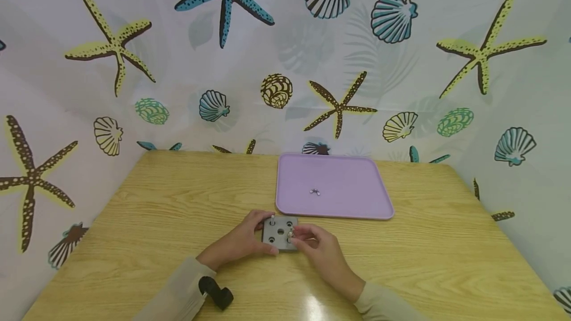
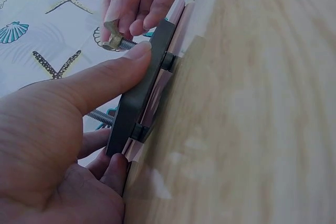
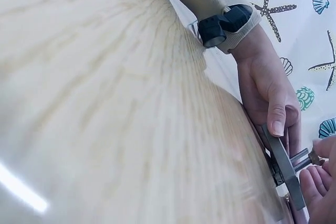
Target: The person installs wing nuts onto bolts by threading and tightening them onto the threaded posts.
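Observation:
A square grey metal plate (image 1: 281, 242) with several holes lies on the wooden table. My left hand (image 1: 243, 241) grips it along its left side, the thumb at the near edge and fingers at the far edge. With thumb and fingertips my right hand (image 1: 324, 254) pinches a brassy wing nut (image 2: 112, 39) at the end of a threaded bolt (image 2: 127, 44) on the plate's right side. A second bolt (image 1: 272, 220) stands bare at the far left corner. In the left wrist view, bolt heads (image 2: 138, 131) show beneath the plate.
Behind the plate is a purple tray (image 1: 339, 207) with small wing nuts (image 1: 314, 192) on it. A patterned cloth (image 1: 250, 63) with starfish and shells surrounds the table (image 1: 178, 202). A black wrist camera (image 1: 216, 293) sits on the left sleeve.

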A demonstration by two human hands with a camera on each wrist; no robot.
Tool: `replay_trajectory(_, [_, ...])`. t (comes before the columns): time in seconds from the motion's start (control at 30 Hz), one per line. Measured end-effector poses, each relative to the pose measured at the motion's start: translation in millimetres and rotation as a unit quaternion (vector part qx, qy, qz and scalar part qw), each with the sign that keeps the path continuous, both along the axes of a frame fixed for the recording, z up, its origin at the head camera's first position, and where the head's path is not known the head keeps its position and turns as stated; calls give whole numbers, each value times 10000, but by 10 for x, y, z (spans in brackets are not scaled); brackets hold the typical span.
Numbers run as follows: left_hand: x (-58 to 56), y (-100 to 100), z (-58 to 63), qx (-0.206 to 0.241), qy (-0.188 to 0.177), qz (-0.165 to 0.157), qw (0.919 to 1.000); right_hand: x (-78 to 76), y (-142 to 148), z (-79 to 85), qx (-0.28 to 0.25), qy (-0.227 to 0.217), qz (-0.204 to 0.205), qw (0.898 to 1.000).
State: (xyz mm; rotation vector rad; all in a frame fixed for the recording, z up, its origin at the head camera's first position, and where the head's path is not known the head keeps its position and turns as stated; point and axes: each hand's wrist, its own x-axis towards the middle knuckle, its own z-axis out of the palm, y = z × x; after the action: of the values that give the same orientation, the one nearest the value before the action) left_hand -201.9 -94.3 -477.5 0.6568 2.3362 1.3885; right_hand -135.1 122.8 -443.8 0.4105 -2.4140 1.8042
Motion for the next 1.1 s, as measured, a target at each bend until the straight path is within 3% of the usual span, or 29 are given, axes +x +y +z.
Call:
replay_trajectory(0.43, [1,27,20,-11,2,9,10000,-25,-6,22,-90,-90,9,9999])
replay_trajectory(0.8, [2,23,19,-29,-203,105,9997,-113,119,-265,-357,-241,33,9991])
replay_trajectory(1.1, [-5,11,-5,15,-146,73,9999,-132,71,-317,-459,124,-25,9989])
